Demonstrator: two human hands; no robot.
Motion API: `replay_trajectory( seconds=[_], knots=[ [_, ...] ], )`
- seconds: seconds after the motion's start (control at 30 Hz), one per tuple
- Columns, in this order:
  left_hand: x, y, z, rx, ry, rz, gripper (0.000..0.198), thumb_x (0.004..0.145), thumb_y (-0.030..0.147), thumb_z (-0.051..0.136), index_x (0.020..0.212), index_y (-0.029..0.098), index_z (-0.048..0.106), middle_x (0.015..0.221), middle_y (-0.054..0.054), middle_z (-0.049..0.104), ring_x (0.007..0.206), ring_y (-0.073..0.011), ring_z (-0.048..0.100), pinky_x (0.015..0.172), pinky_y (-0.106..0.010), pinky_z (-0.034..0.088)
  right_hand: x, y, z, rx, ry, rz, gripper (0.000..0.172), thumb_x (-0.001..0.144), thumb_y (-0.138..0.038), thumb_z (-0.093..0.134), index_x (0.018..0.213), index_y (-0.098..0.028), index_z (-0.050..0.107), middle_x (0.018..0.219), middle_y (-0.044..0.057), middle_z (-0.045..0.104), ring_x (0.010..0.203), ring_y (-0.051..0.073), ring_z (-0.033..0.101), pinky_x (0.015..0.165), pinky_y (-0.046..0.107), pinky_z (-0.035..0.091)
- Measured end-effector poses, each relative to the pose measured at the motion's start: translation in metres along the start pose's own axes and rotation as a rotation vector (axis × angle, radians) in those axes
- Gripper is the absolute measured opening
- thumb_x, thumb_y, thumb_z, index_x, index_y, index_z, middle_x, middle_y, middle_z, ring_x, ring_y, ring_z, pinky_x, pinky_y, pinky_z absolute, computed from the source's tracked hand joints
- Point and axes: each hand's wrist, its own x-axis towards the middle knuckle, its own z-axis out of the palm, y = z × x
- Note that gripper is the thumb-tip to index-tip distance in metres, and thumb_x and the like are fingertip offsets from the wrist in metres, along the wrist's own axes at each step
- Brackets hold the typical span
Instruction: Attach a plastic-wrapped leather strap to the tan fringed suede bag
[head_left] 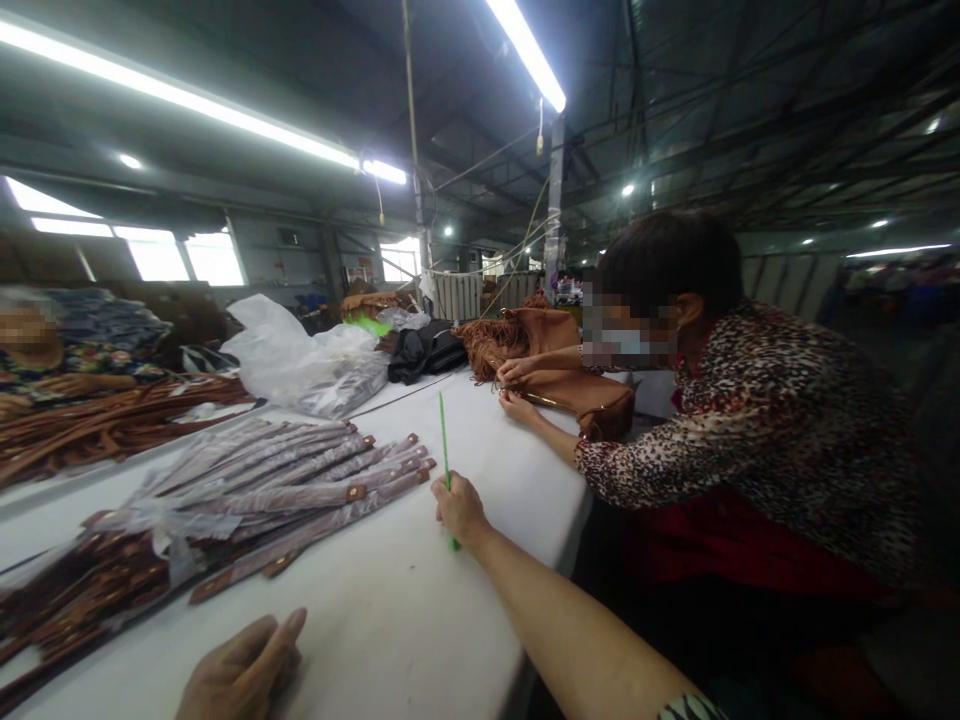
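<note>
One thin green plastic-looking rod stands upright on the long white table. My right hand is clenched round its lower part. My left hand rests loosely curled at the table's near edge and grasps nothing. I judge the rod could slip or flex under pressure. It could then jab the plastic-wrapped brown leather straps at the table's middle, or swing toward the co-worker's hands at its far side. I count one rod, one tan fringed leather bag and two co-worker's hands. The overlapping straps are too many to count.

Right hand holds green stick upright on white table.
</note>
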Motion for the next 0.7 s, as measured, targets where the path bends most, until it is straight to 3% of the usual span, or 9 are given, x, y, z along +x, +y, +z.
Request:
replay_trajectory(
  seconds=[0.37, 0.7],
  knots=[
    [0.0042, -0.0085, 0.0003, 0.025, -0.024, 0.004, 0.061, 0.058, 0.077, 0.048, 0.052, 0.016, 0.047, 0.049, 0.004, 0.038, 0.048, -0.0103, 0.034, 0.048, -0.022, 0.028, 0.0003, -0.0004, -0.0001, -0.007, -0.003, 0.008, 0.02, 0.083, -0.029, 0.04, 0.08, -0.017, 0.056, 0.051, -0.003, 0.053, 0.052, 0.01, 0.048, 0.056, 0.019, 0.033],
    [0.0001, -0.0004, 0.0002, 0.021, -0.01, 0.009, 0.06, 0.059, 0.076, 0.049, 0.051, 0.016, 0.047, 0.047, 0.003, 0.039, 0.045, -0.0109, 0.033, 0.044, -0.023, 0.027, -0.0003, 0.0002, -0.0009, -0.018, -0.007, -0.005, 0.021, 0.084, -0.029, 0.039, 0.081, -0.017, 0.056, 0.051, -0.003, 0.053, 0.052, 0.01, 0.049, 0.057, 0.019, 0.034]
  ],
)
